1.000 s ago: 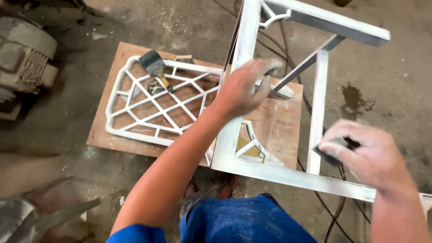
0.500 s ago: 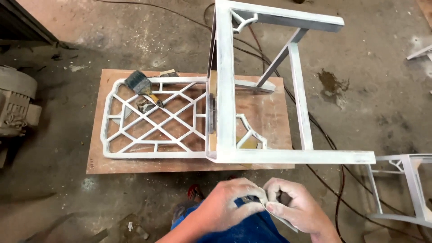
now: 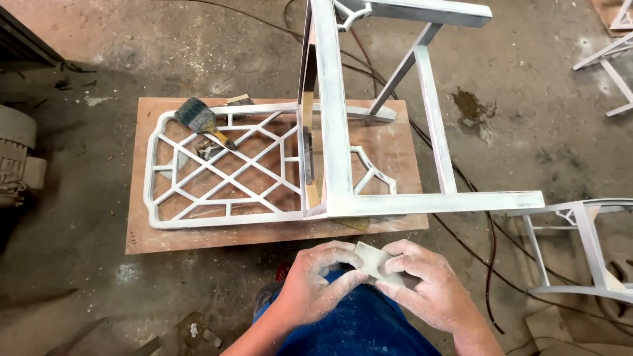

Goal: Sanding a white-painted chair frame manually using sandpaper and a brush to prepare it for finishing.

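Both hands low, close to lap: left hand (image 3: 315,285) and right hand (image 3: 427,290) pinching small sandpaper piece (image 3: 373,260) between fingertips, folding it. White-primed chair frame (image 3: 343,125) rests on plywood board (image 3: 198,234), untouched now; surface patchy, sanding looks partway. Paintbrush (image 3: 201,120) idle on lattice.

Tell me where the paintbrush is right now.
In the head view the paintbrush lies at upper left, resting on the lattice panel of the white frame near its far left corner, on the wooden board, away from both hands.
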